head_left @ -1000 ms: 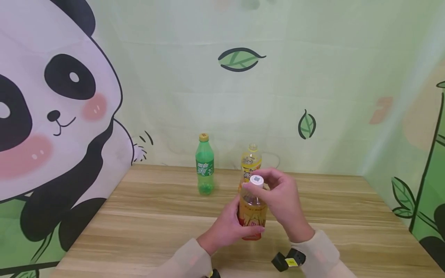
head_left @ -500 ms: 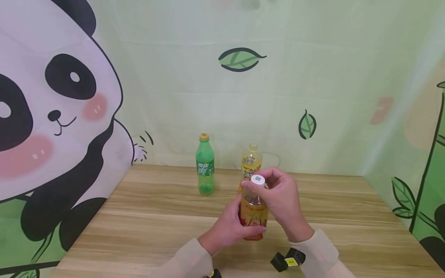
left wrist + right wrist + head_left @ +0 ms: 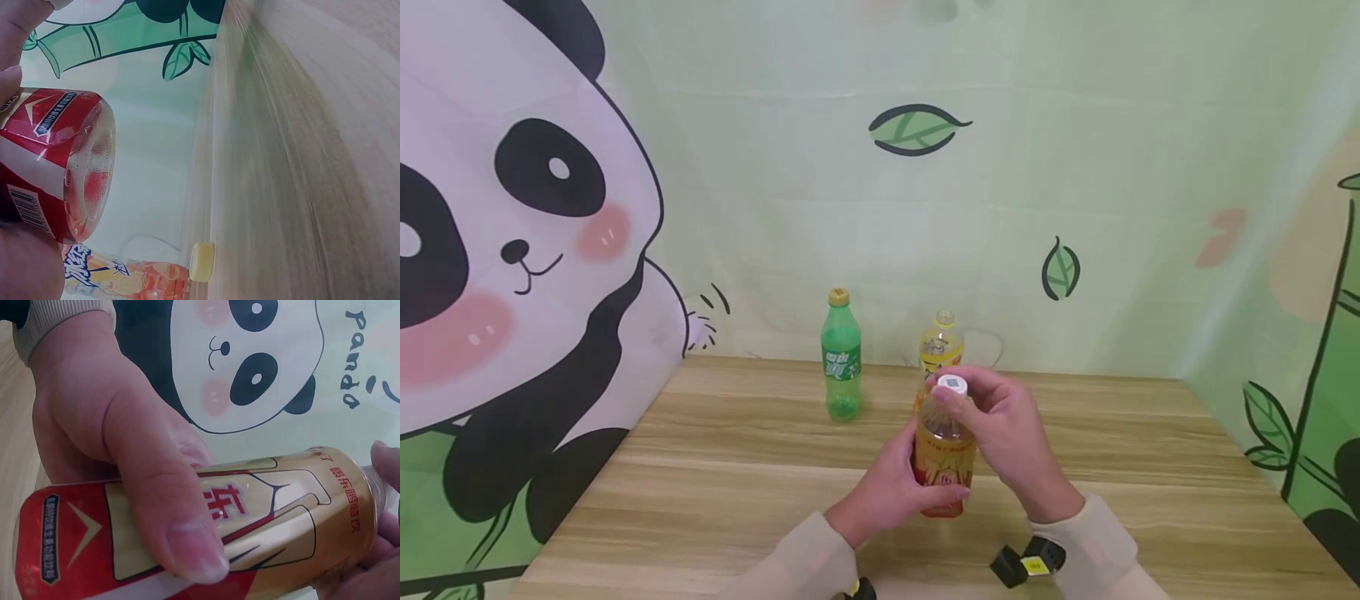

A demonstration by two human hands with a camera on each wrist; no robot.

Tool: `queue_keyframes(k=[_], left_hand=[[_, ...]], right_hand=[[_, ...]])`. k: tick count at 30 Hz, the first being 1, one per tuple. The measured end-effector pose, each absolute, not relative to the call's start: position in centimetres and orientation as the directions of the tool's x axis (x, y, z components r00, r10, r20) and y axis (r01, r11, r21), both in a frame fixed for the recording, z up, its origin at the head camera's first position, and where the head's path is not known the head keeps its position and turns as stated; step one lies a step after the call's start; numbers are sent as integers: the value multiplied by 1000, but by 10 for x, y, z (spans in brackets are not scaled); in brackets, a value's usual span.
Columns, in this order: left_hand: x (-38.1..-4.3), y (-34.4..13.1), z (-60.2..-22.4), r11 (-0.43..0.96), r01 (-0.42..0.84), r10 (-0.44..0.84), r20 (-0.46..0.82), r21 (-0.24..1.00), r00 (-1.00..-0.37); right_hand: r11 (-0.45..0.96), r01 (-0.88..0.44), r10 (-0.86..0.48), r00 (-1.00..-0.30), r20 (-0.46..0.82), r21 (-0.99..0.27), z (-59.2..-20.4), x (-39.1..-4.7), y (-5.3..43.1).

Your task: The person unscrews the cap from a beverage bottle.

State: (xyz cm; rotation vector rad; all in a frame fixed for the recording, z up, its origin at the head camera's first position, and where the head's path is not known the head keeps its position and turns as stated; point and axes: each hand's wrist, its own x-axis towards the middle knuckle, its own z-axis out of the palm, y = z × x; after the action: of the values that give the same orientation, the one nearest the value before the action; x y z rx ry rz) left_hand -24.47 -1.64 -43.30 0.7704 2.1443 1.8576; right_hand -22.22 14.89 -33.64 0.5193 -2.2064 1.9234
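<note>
My left hand [image 3: 891, 483] grips the body of a red and gold drink bottle [image 3: 946, 454], held upright with its thumb across the front. At the top, my right hand [image 3: 1015, 433] pinches the white cap [image 3: 952, 383] between thumb and fingers. The left wrist view shows the bottle's clear base [image 3: 92, 175] raised above the tabletop. In the right wrist view the left thumb [image 3: 187, 537] lies over the printed label, and right-hand fingers [image 3: 375, 569] are at the bottle's neck end.
Behind the hands stands a yellow-labelled bottle [image 3: 942, 343] with an uncapped neck. A yellow cap [image 3: 202, 262] lies near its foot. A green bottle [image 3: 842, 367] with a yellow cap stands to the left on the wooden table [image 3: 737, 467]. A panda-printed cloth [image 3: 775, 167] hangs behind.
The right thumb and fingers have shifted around the white cap, the thumb now sitting higher and further right. The left hand keeps its grip; the bottle stays almost in place.
</note>
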Motion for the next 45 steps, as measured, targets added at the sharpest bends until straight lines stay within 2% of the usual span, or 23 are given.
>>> queue_keyframes(k=[12,21,25,31,45], left_hand=[[-246,-17,-434,83,263,507,186,961,-842],[-244,-17,-435,83,264,507,187,961,-842],[-244,-16,-435,87,283,510,201,955,-836],[-244,-14,-435,88,288,513,205,953,-834],[-242,-14,-434,91,279,506,197,956,-840]], right_hand=[[85,-381,-185,-914,361,-921,-339,-223,151],[62,-338,-15,-941,338,-939,-339,-220,143],[93,-328,53,-941,334,-940,-337,-219,140],[145,-323,96,-936,338,-935,-335,-218,138],[109,-365,124,-918,377,-925,-338,-218,138]])
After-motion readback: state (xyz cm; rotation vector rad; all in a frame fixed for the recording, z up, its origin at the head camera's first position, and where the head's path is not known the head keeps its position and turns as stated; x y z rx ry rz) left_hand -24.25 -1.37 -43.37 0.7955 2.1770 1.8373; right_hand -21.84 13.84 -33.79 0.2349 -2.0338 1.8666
